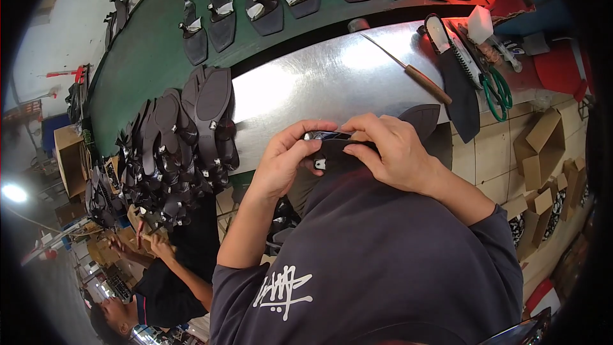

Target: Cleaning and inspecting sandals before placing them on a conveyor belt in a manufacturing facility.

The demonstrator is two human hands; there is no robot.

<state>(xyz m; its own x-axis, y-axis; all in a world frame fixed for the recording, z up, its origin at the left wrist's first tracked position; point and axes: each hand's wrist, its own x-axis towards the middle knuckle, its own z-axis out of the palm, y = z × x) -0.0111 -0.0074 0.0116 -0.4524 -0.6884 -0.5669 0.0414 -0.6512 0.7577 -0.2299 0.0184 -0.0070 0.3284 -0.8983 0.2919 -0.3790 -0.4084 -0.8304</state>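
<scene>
A: What is held at the middle of the view?

B: A dark sandal upper (332, 153) with a shiny metal buckle is pinched between both hands, just in front of the chest, at the near edge of the steel table (319, 83). The left hand (284, 160) is closed on its left end; the right hand (389, 150) is clamped over its top, fingers curled down.

A: How is it seen?

B: Black, glossy, partly hidden by the fingers; a small white tag is seen below it.

A: And packaging?

B: Plain brown cardboard boxes (543, 147) are stacked on the floor at three to four o'clock. A white block (480, 23) is seen at one o'clock beside green-handled scissors (498, 92). A heap of dark soles (185, 140) lies at nine o'clock, and white paper wads are tucked into sandals on the green belt (147, 57) at twelve.
</scene>
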